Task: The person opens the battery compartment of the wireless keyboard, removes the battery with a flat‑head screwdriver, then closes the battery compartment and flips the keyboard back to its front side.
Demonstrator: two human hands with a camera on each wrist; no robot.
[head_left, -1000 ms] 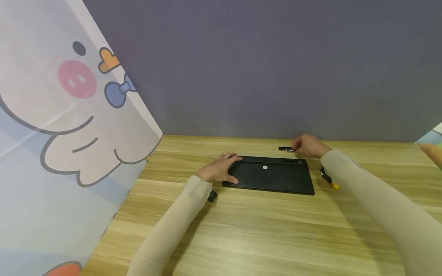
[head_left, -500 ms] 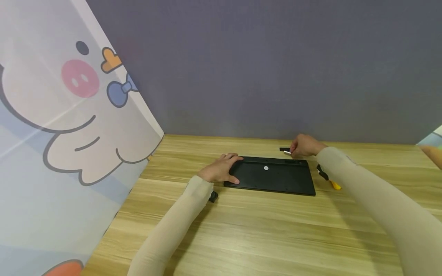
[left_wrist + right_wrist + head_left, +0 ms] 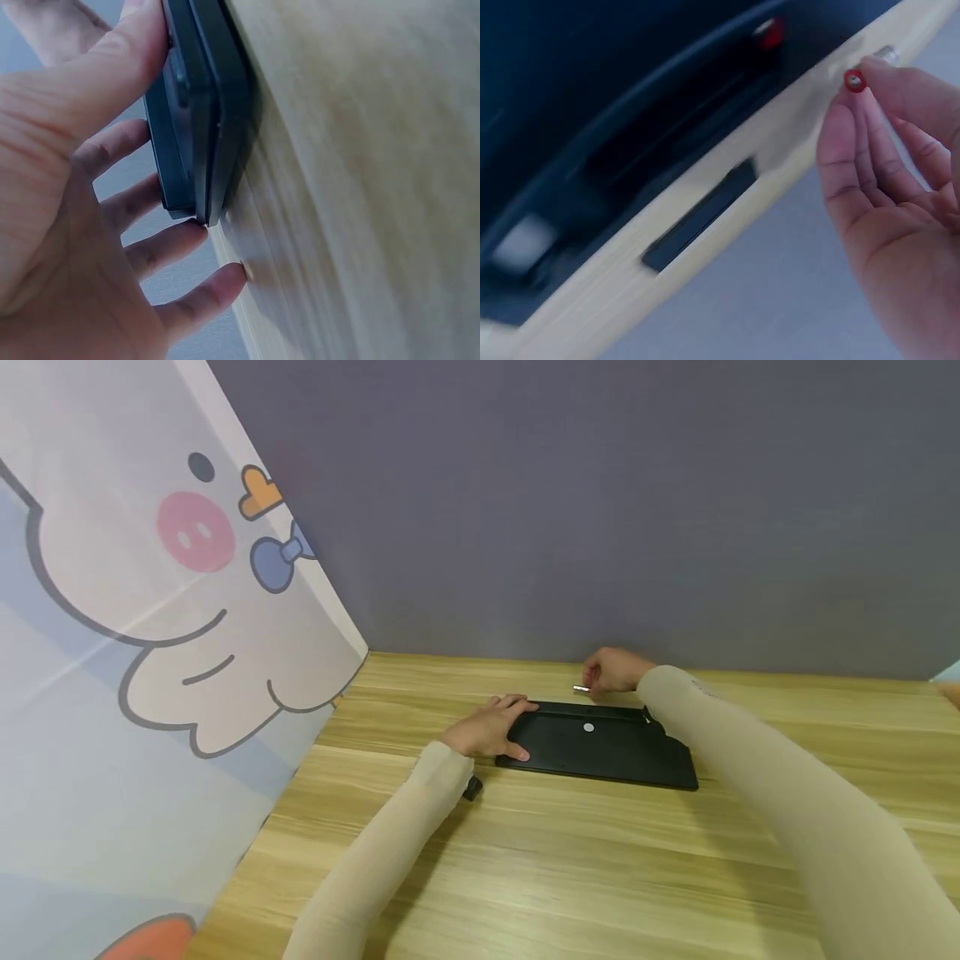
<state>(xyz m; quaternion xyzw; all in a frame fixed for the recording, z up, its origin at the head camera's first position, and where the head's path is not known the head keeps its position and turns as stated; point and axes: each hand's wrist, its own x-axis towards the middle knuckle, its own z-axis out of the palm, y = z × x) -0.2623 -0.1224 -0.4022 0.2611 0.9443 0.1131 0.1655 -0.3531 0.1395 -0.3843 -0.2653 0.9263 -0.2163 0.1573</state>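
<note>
A black keyboard (image 3: 600,753) lies face down on the wooden table, a round white sticker (image 3: 588,727) on its underside. My left hand (image 3: 486,730) rests at its left end, thumb on the underside and fingers spread along the edge. Beyond the keyboard's far edge, my right hand (image 3: 617,670) pinches a small cylindrical battery (image 3: 855,79), its red-ringed end showing in the right wrist view. That view also shows a long recess (image 3: 682,112) in the keyboard, with a blurred red and silver bit (image 3: 769,34) at its end.
A narrow black strip (image 3: 699,219), like a battery cover, lies on the table beyond the keyboard. A grey panel (image 3: 600,510) stands along the table's back edge. To the left is a wall (image 3: 112,693) with cartoon figures.
My right hand has moved left along the far side of the keyboard with the battery, its sleeve now covering the yellow and black thing at right. The left hand stays at the keyboard.
</note>
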